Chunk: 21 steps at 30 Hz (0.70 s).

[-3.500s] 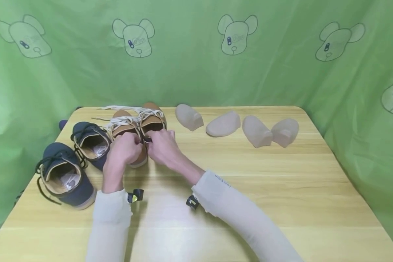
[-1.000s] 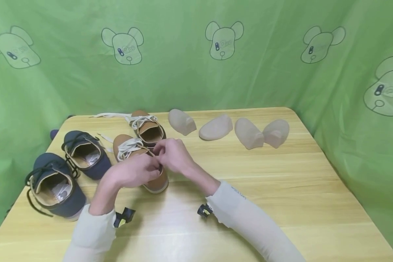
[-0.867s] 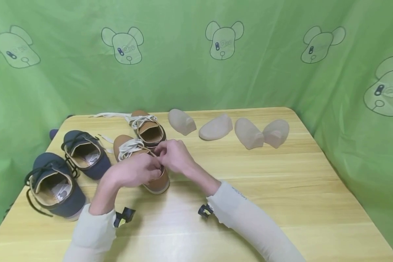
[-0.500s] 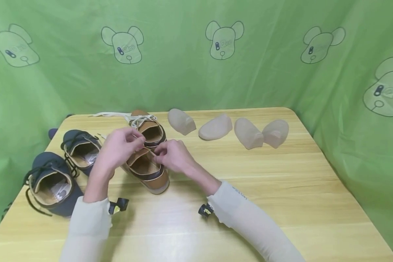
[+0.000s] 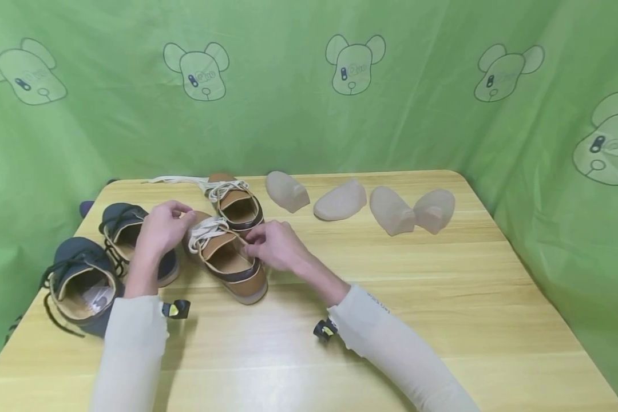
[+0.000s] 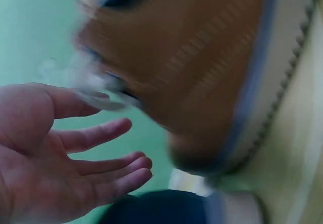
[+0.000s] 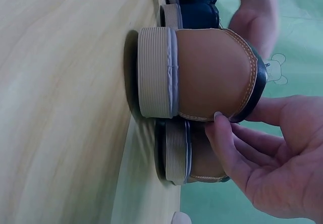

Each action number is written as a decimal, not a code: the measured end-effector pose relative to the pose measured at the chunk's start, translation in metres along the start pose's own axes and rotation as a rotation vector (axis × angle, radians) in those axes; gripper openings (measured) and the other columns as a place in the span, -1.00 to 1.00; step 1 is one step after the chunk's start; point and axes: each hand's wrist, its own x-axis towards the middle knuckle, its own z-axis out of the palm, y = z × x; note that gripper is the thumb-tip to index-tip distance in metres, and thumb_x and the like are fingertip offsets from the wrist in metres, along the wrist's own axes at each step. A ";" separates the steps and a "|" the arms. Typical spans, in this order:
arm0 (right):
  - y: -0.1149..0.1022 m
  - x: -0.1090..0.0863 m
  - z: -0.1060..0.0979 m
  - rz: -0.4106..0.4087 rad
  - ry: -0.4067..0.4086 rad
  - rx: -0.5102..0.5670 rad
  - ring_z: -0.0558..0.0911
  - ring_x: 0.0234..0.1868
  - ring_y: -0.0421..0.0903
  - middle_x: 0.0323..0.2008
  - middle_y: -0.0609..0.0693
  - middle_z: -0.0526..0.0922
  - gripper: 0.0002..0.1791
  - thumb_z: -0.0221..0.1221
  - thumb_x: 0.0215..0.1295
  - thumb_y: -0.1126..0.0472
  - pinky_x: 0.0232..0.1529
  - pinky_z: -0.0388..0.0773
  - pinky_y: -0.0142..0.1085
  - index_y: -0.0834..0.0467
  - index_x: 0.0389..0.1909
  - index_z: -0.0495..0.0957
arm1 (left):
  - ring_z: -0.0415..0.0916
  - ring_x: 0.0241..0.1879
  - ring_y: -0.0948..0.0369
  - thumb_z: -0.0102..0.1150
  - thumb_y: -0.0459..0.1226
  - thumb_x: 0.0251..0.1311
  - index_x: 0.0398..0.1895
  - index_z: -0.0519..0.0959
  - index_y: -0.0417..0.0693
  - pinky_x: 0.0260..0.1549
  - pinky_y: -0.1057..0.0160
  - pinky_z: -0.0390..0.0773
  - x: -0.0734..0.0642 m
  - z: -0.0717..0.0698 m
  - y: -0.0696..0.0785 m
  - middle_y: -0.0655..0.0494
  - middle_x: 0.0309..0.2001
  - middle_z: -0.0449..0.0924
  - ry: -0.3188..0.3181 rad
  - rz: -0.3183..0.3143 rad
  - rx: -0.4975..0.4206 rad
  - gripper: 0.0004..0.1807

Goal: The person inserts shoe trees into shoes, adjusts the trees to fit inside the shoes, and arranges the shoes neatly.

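A brown lace-up shoe (image 5: 249,286) with white laces and a dark collar stands left of the table's middle, toe pointing away and left. My right hand (image 5: 275,246) pinches its collar on the right side near the heel, thumb outside in the right wrist view. My left hand (image 5: 166,226) hovers left of the shoe's toe, partly covering a navy shoe (image 5: 169,269). In the left wrist view its fingers (image 6: 93,135) are spread and loosely bent, beside blurred white laces (image 6: 96,85). A second brown shoe (image 5: 234,200) stands just behind the first.
Another navy shoe (image 5: 74,252) with dark laces stands at far left, with clear wrapping inside. Several pale, toe-shaped inserts (image 5: 340,201) lie in a row along the back of the wooden table (image 5: 391,286). A green curtain (image 5: 288,114) hangs behind.
The near brown shoe has come forward and turned from beside its mate. My left hand has moved from its opening up and left, past the laces. My right hand stays at the collar.
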 end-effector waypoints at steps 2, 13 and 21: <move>0.000 0.000 -0.001 0.007 -0.008 0.006 0.70 -0.47 -0.13 -0.32 -0.03 0.77 -0.75 0.33 0.32 0.20 -0.44 0.65 -0.32 0.16 -0.02 0.71 | 0.40 0.27 -0.32 -0.06 -0.06 0.47 0.27 0.48 -0.32 0.28 -0.25 0.37 0.009 0.003 -0.004 -0.45 0.26 0.45 -0.045 -0.009 0.023 -0.45; 0.001 -0.002 -0.008 -0.009 -0.026 -0.105 0.67 -0.44 -0.20 -0.27 -0.05 0.80 -0.81 0.26 0.36 0.21 -0.41 0.60 -0.36 0.14 -0.09 0.75 | 0.33 0.33 -0.33 -0.14 -0.01 0.53 0.38 0.39 -0.32 0.33 -0.26 0.31 0.013 0.005 -0.003 -0.43 0.31 0.42 -0.184 -0.013 0.062 -0.38; 0.001 -0.010 -0.024 -0.021 -0.105 -0.170 0.68 -0.46 -0.21 -0.30 0.03 0.80 -0.76 0.30 0.26 0.30 -0.39 0.61 -0.39 0.20 -0.07 0.74 | 0.10 0.43 -0.41 -0.21 0.04 0.54 0.52 0.08 -0.42 0.41 -0.33 0.14 0.006 0.001 0.001 -0.50 0.46 0.14 -0.295 -0.036 0.129 -0.22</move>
